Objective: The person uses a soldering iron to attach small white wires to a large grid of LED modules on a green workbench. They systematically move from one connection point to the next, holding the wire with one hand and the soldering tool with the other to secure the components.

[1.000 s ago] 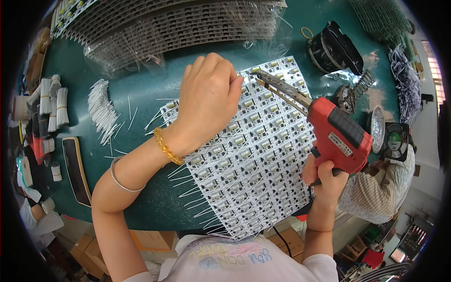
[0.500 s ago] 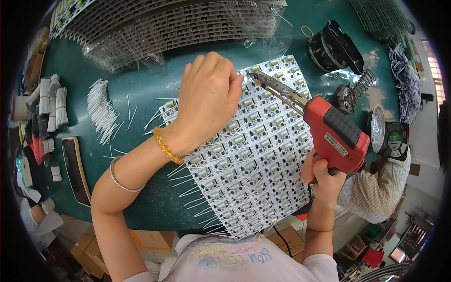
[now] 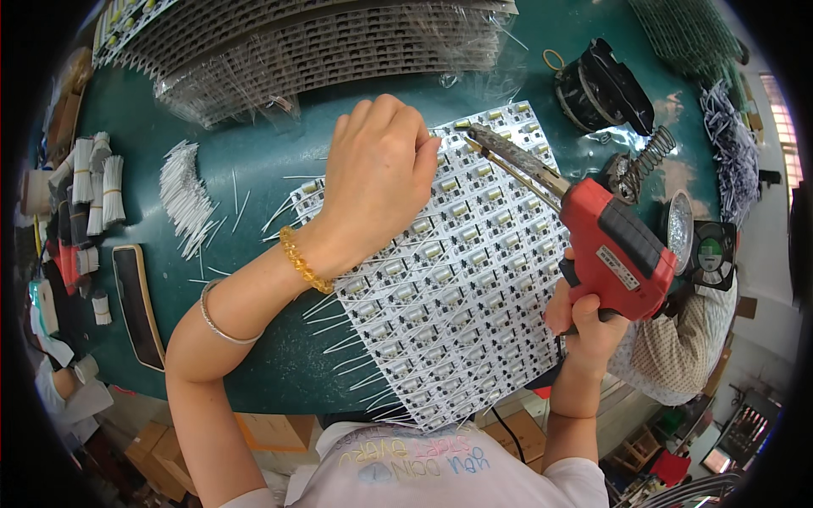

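Soldering at a white circuit board panel (image 3: pixel 457 279) on a green table (image 3: pixel 279 169).

Left hand (image 3: pixel 377 173) curled, fingertips pinched over the panel's top edge; right hand (image 3: pixel 584 326) gripping a red soldering gun (image 3: pixel 605 245), tip just beside those fingertips.

A dark green bench (image 3: pixel 279 356) carries a white circuit panel (image 3: pixel 449 279) at centre, loose white wires (image 3: pixel 188 199) to its left, stacked boards (image 3: pixel 322 42) along the far edge, and a coiled iron stand (image 3: pixel 635 165) on the right.
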The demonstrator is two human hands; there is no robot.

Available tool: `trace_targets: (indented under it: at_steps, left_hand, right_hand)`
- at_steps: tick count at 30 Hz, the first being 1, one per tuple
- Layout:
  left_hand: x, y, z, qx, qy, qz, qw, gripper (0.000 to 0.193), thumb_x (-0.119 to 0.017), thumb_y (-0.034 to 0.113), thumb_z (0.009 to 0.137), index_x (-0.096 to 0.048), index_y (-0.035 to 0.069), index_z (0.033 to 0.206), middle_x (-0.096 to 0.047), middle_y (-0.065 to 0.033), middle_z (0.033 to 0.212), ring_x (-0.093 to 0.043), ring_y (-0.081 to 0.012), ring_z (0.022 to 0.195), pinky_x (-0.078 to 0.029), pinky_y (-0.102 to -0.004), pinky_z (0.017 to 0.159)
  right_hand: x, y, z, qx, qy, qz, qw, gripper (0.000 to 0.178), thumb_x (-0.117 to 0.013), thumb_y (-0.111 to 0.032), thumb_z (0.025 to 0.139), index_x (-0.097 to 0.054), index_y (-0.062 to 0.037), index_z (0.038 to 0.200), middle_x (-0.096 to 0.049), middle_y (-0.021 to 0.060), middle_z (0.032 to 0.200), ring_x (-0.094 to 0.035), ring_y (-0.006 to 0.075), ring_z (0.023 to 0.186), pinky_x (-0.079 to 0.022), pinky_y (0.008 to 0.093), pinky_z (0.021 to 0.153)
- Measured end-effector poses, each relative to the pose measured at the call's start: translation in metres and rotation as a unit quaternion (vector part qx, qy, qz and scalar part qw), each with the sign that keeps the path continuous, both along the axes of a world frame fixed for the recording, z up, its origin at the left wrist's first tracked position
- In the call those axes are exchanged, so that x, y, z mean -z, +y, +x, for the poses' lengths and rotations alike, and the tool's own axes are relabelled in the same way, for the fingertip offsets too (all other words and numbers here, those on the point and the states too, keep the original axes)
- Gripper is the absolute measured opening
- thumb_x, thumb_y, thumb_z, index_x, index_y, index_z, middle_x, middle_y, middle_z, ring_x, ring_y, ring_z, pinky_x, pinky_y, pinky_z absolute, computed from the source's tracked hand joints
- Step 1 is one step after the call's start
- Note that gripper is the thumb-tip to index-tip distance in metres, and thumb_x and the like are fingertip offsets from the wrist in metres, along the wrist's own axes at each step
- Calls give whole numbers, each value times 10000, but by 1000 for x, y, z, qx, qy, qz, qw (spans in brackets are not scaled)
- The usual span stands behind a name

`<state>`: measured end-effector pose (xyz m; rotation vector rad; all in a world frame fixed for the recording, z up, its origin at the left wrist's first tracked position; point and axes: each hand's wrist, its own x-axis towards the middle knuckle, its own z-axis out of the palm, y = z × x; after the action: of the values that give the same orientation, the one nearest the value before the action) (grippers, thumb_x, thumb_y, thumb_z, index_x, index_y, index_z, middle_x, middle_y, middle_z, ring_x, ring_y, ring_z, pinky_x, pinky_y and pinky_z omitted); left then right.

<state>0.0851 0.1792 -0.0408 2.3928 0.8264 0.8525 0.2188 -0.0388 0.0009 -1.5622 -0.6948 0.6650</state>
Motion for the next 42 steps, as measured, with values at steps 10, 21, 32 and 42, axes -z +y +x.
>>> trace_targets:
  at_steps: [10, 21, 32, 42]
  left_hand:
    - [-2, 0, 1, 1, 4, -4, 1000, 127, -650, 99, 818, -571, 26, 752, -555, -96, 836, -518, -275, 826, -390, -380, 757]
    - [0, 0, 0, -1, -1, -1, 1000, 150, -663, 103, 822, -547, 30, 761, -549, -97, 834, -518, -283, 806, -393, -375, 774]
    - [-2, -1, 0, -2, 8, -3, 1000, 151, -671, 96, 815, -557, 15, 757, -553, -93, 844, -525, -276, 826, -403, -368, 771]
    - [-28, 10, -6, 32, -5, -6, 999, 67, -714, 104, 775, -690, 42, 768, -619, -48, 710, -566, -178, 660, -398, -308, 735]
  right_hand:
    - [7, 1, 3, -17, -15, -9, 1000, 601, -695, -392, 857, -493, 100, 1139, -483, 51, 530, -439, 119, 395, -343, 250, 381]
    - [0, 2, -1, 8, 4, 12, 1000, 658, -695, -407, 853, -481, 129, 1169, -488, 48, 518, -420, 107, 384, -308, 242, 372]
    - [2, 1, -2, 11, 10, 1, 1000, 714, -697, -449, 838, -466, 121, 1200, -479, 31, 510, -408, 99, 377, -306, 244, 376]
    - [0, -16, 3, 21, -10, 42, 999, 743, -666, -469, 856, -430, 133, 1221, -457, 33, 491, -392, 97, 362, -305, 243, 373]
